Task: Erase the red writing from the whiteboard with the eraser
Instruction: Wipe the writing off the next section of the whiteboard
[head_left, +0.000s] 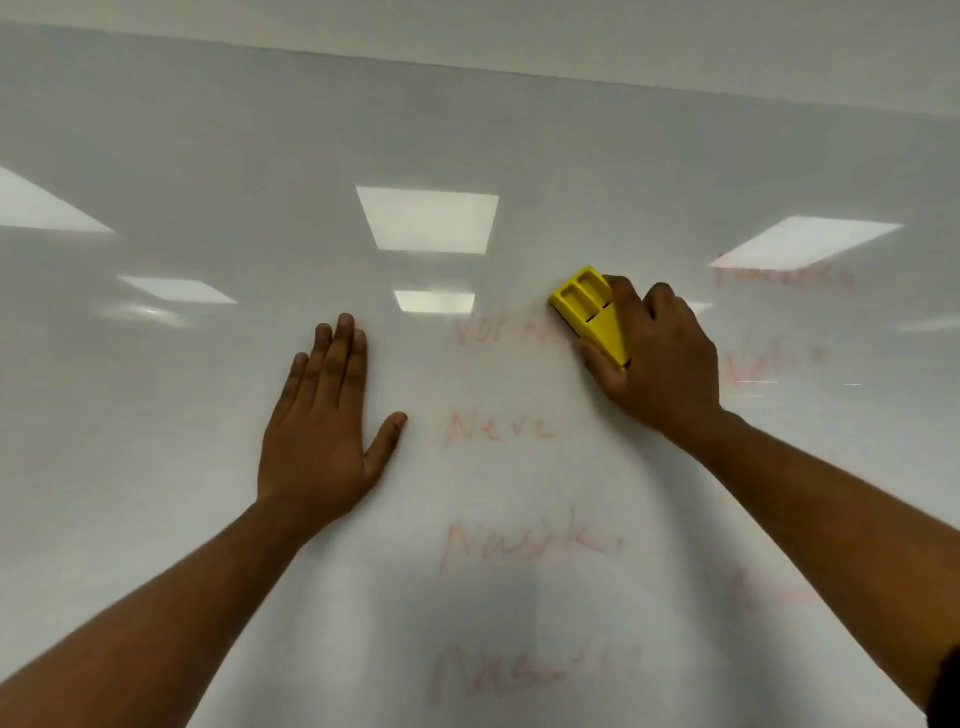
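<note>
A glossy whiteboard (208, 156) fills the view. Faint red writing (498, 426) runs down its middle in several lines, and more red words (779, 275) sit at the right. My right hand (660, 358) grips a yellow eraser (592, 312) and holds it against the board, at the right end of the top middle line. My left hand (327, 426) lies flat on the board with straight fingers, left of the writing and touching none of it.
Ceiling light panels reflect in the board (427, 219). The board's top edge (519, 70) meets the wall above. A dark sleeve edge (945, 686) shows at the lower right.
</note>
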